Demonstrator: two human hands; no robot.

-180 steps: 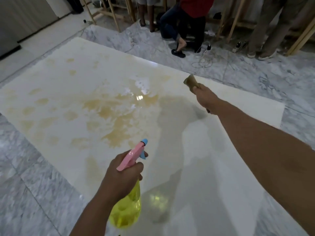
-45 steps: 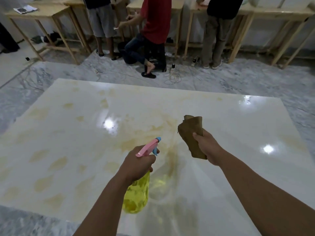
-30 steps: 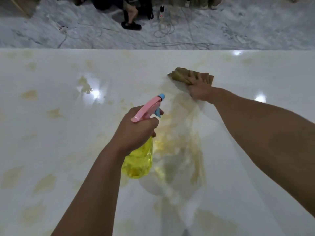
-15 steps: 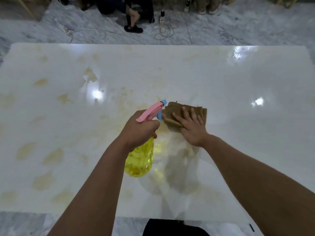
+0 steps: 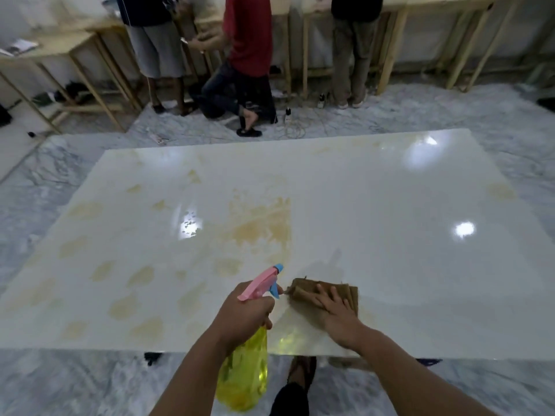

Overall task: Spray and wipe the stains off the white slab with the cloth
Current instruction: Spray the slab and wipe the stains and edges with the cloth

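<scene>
Near the slab's front edge, a little left of its middle, the right hand lies flat on the cloth, fingers spread and pressing it to the surface; this grip is opened out, palm down, closed around nothing. That cloth is brown and folded, its far edge and left corner showing past the fingertips. Just left of it the left hand has its grip clamped around the neck of the bottle, with fingers wrapped at the pink trigger. Its blue nozzle points toward the far edge and sits just beside the cloth's left corner; whether they touch cannot be told. The bottle's yellow see-through body hangs below the fist, past the front edge and over the floor.

Stains of yellow-brown spread across the slab: a large blotchy patch near the centre, ending in a straight line on its right side, and many smaller pale spots over the left half toward the front-left corner. One faint mark sits close to the right edge. Bright light glints show on the glossy surface, at left of centre and toward the right edge.

Grey marbled floor surrounds the slab. Beyond the far edge, three people are at wooden benches, one of them kneeling.
</scene>
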